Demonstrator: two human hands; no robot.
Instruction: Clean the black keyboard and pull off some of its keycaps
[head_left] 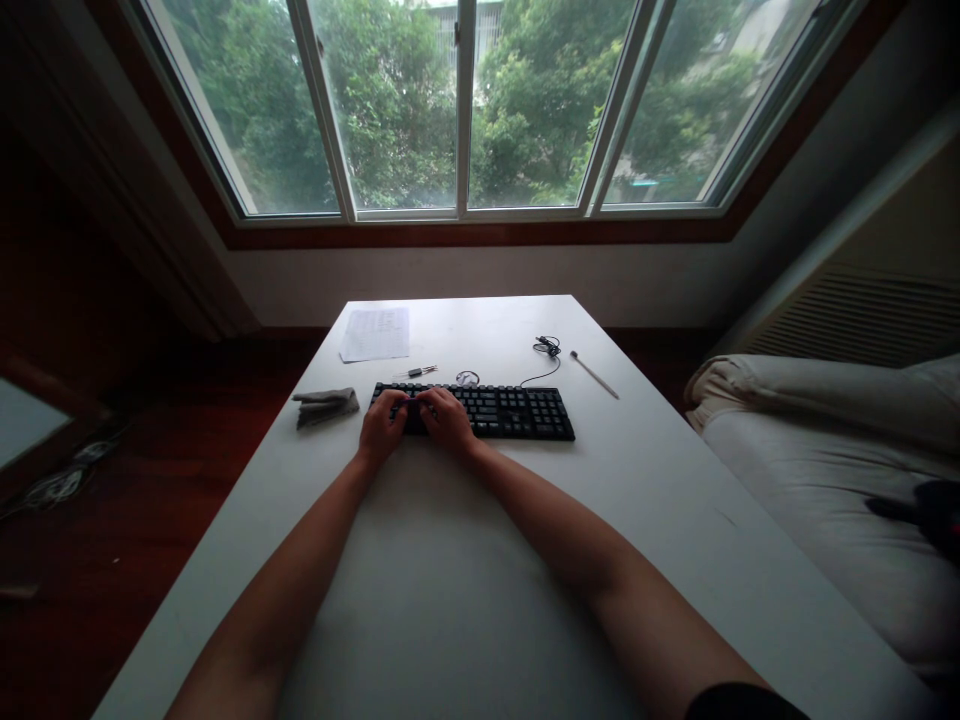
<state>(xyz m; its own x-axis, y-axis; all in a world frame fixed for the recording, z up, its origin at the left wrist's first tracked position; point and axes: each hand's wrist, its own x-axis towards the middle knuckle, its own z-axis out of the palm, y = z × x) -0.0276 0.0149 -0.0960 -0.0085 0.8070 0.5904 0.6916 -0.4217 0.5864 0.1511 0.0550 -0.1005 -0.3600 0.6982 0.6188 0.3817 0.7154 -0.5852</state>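
Observation:
A black keyboard lies flat on the white table, its number pad at the right end. Over its left part are both hands, close together with fingers bent inward. My left hand and my right hand pinch a small, thin, dark purplish piece between them, too small to name. The keys beneath the hands are partly hidden. Left of my left hand rests a folded grey cloth. Just behind the keyboard lie a small dark tool with metal prongs and a small round item.
A printed paper sheet lies at the table's far left. The keyboard's coiled cable and a thin pale stick with a dark tip are at the far right. Beside the white table stands a pale cushioned seat.

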